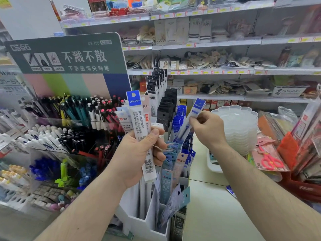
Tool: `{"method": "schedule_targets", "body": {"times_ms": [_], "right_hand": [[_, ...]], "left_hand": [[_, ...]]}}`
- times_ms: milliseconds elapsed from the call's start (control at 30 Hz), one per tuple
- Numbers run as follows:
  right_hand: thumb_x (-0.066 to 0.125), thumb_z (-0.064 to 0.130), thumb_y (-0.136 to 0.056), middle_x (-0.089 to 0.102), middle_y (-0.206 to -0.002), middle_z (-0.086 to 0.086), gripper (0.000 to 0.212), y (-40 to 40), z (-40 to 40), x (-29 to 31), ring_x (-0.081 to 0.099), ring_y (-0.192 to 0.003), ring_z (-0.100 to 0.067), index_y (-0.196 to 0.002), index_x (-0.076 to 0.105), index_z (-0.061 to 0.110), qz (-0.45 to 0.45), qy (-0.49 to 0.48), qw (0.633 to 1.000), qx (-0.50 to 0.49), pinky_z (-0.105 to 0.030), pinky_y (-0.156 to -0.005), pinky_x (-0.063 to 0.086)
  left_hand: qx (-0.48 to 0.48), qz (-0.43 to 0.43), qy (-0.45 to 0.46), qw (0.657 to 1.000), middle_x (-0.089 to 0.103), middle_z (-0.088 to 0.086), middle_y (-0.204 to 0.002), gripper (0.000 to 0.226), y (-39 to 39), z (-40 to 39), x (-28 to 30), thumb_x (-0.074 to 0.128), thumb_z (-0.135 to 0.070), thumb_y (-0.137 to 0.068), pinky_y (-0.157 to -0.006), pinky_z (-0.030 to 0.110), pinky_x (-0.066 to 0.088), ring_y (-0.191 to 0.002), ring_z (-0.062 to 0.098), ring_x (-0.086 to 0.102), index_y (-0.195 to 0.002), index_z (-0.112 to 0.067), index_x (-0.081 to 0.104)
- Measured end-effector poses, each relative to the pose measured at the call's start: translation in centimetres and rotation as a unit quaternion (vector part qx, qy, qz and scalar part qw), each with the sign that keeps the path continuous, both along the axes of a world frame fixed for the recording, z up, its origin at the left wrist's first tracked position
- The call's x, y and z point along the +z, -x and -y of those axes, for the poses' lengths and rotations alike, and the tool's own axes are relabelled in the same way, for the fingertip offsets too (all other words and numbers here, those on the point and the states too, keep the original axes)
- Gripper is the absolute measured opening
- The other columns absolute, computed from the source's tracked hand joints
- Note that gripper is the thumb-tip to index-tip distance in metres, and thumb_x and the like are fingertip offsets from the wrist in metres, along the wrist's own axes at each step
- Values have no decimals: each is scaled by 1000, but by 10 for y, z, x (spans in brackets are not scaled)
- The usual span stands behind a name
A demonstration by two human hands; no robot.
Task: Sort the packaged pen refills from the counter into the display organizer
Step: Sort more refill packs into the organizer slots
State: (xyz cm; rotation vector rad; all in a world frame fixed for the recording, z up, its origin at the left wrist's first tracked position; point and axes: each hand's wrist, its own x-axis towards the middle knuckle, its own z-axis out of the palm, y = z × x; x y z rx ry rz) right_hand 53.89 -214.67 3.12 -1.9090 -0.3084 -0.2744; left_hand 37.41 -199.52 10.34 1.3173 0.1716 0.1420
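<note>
Left hand (pixel 139 153) grips refill packs (pixel 139 122); right hand (pixel 208 129) pinches one refill (pixel 192 117).

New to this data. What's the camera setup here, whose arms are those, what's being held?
No robot: one wide-angle camera on a person's head, looking down at their own bare hands in a stationery shop. The left hand grips a bunch of packaged refills. The right hand pinches a single blue-topped refill pack above the white display organizer, whose slots already hold refill packs. The pale counter lies to the right, with a stack of clear trays on it.

Stationery shop, probably; price-tagged shelves (pixel 208 43)
</note>
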Motion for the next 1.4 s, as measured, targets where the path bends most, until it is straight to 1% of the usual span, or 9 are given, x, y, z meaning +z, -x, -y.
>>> {"method": "schedule_targets", "body": {"times_ms": [367,733,900,967,1067,1133,1233,1333,1400], "right_hand": [[69,16,-87,76,-96,-1,14,6,-21,-36,68,-87,-16,-98,78,15,-97,247,957,117,-37,-82,58],[64,14,-90,72,-99,-6,16,4,-25,-33,66,-90,-20,-100,74,8,-106,301,941,114,-39,-81,59],[77,33,-81,73,-91,1,21,2,-8,-16,68,-82,-15,-91,74,15,-133,333,929,93,-38,-75,61],[75,37,-84,71,-83,5,20,8,1,6,65,-78,-10,-85,73,18,-113,284,950,61,-33,-71,57],[70,26,-90,69,-72,0,16,39,5,49,61,-69,-9,-76,71,18,-85,46,994,46,-20,-59,47],[72,20,-88,69,-66,-1,15,68,-2,77,59,-61,-6,-73,73,17,-66,-43,992,99,-16,-54,45],[78,24,-82,71,-66,4,10,99,-20,93,63,-59,-7,-78,74,16,-87,-45,975,199,-20,-57,49],[85,41,-73,64,-66,3,30,109,-34,91,58,-56,-7,-87,71,19,-108,-3,976,190,-23,-57,46],[84,35,-76,62,-59,5,27,111,-35,91,57,-49,-7,-87,71,14,-124,-11,973,192,-22,-52,45]], "left_hand": [[0,1,-11,1000,61,3,-59,20,1,1,-1,58,-26,-79,-39,22,44,-42,14,55,-89,-9,63],[-4,1,-24,1000,61,3,-59,20,-1,0,-4,58,-26,-79,-39,21,44,-41,14,54,-89,-9,62],[-9,-6,-16,1000,60,3,-59,19,-1,-1,-5,59,-25,-79,-38,21,43,-41,13,53,-89,-9,63],[-13,-4,-10,1000,59,4,-60,19,-1,-2,-4,60,-24,-78,-37,19,40,-39,12,49,-88,-8,63],[-25,7,-5,1000,55,5,-59,20,0,-3,-4,61,-26,-76,-35,17,34,-37,11,43,-85,-8,63],[-41,8,-9,999,53,4,-58,22,1,-4,-5,61,-27,-76,-37,17,29,-38,11,40,-87,-8,64],[-81,1,-18,997,53,4,-59,19,3,-6,-4,60,-25,-81,-39,18,24,-39,13,38,-86,-7,60],[-114,-8,-4,993,54,7,-61,11,3,-8,-2,63,-12,-79,-38,19,24,-38,14,38,-80,-5,55],[-125,-12,36,991,57,10,-63,14,4,-9,-2,52,-9,-74,-37,17,28,-39,16,43,-85,-2,55]]}}
